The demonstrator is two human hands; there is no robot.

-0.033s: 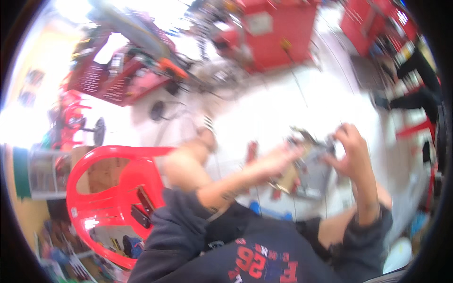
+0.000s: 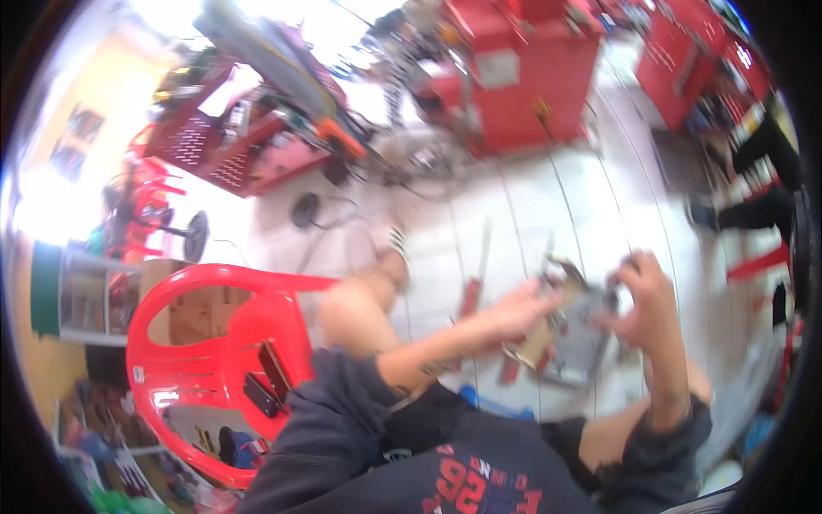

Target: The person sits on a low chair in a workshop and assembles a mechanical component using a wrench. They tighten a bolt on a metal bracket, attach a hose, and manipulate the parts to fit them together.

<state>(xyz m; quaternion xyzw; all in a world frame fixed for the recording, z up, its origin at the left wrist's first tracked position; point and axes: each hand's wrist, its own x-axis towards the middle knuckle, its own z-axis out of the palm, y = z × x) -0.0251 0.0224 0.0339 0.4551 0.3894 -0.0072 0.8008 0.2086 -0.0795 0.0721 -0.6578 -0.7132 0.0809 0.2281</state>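
Observation:
Seated over the floor, I hold my left hand (image 2: 521, 310) closed around a tan-and-metal mechanical part (image 2: 538, 341), which has a bent metal piece at its far end. Just to the right is my right hand (image 2: 642, 295), its fingers and thumb curled toward each other by a small dark rounded piece. Blur hides whether that piece is held or belongs to the part. Beneath both hands is a grey flat-sided object (image 2: 578, 353). A red-handled screwdriver (image 2: 470, 296) lies on the tiles left of the part, its thin shaft pointing away.
On my left stands a red plastic chair (image 2: 218, 278) with two dark flat objects (image 2: 264, 394) on its seat. Farther off are a perforated red tray (image 2: 223, 163) and a large red cabinet (image 2: 539, 94). Another person's dark-clothed legs (image 2: 758, 193) show at the right. Something blue (image 2: 497, 404) lies near my lap.
The whole view has shifted, so the surroundings sit lower and slightly to the right in the picture. Both hands stay at the mechanical part, with little visible change in their grip.

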